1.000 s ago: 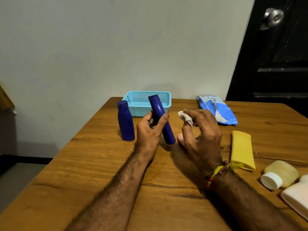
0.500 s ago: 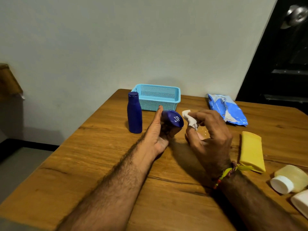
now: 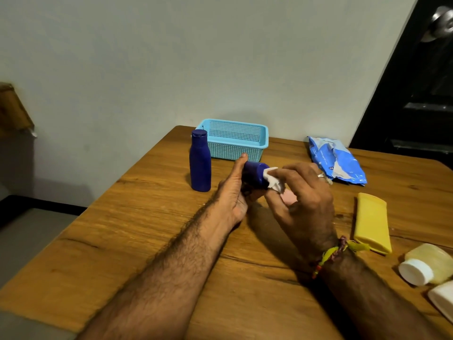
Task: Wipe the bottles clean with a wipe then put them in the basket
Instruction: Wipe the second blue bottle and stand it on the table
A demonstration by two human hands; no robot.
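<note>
Lower right corner: we log a white container (image 3: 442,299), cut off by the frame edge, shape unclear. Just above it, a pale yellow bottle (image 3: 431,263) with a white cap lies on its side, partly cropped; we cannot make out its contents.

Right of centre: a flat yellow tube (image 3: 372,222) lies on the wooden table (image 3: 122,241), no label readable.

Centre: our left hand (image 3: 232,192) grips a dark blue bottle (image 3: 253,174), fingers curled round the body and mostly hidden behind it, thumb straight along its side. The end of the bottle points toward the camera; the rest is hidden by the hand. Our right hand (image 3: 304,200) pinches a white wipe (image 3: 273,180) against that end. A pink item under the right hand is too hidden to identify.

Left of centre: a second dark blue bottle (image 3: 200,160) stands upright, capped, unlabelled on the side we see.

Upper centre: a light blue mesh basket (image 3: 235,141) sits at the table's far edge, nothing visible inside.

Upper right: a crumpled blue-and-white packet (image 3: 335,160), its print too small to read.
</note>
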